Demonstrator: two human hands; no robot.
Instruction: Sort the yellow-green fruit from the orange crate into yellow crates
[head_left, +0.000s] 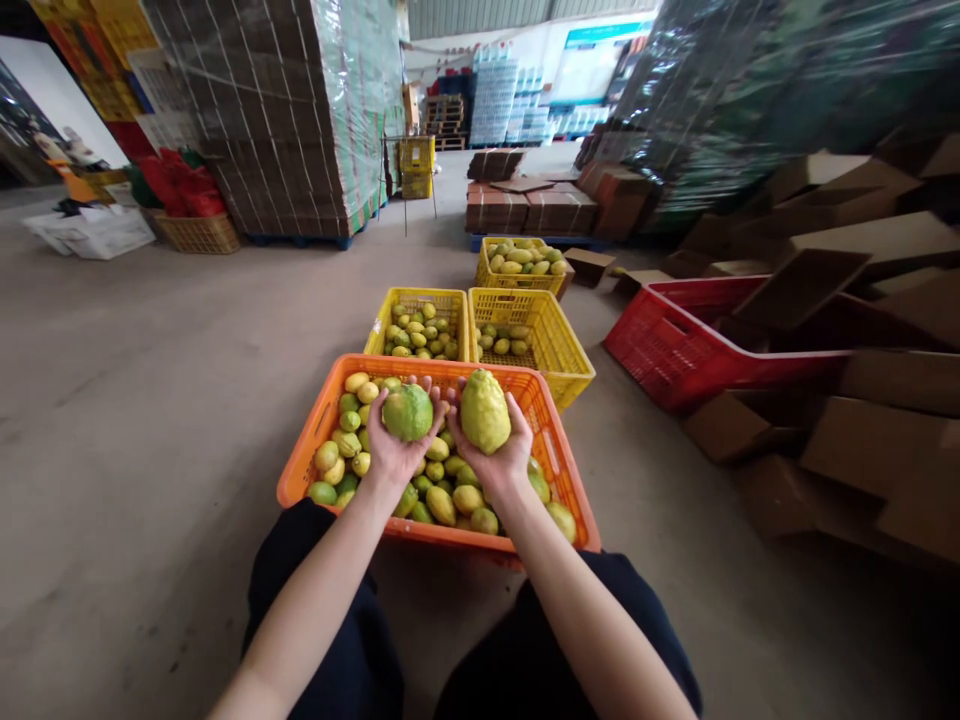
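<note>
My left hand (396,450) holds a round green citrus fruit (408,412) from below, its fingers curved around it. Beside it, my right hand (504,458) cups a larger, bumpy yellow-green citrus fruit (485,411). The two fruits are apart, with the fingertips of both hands close together between them. Both hands are above an orange crate (559,430) that holds many yellow and green fruits (440,505). Parts of the fruits in the crate are hidden by my hands and forearms.
Behind the orange crate stand two yellow crates (420,293) (559,335) with fruit, and a third yellow crate (517,283) farther back. A red crate (675,335) among cardboard boxes (885,450) is at the right. Wrapped pallet stacks (262,120) rise behind.
</note>
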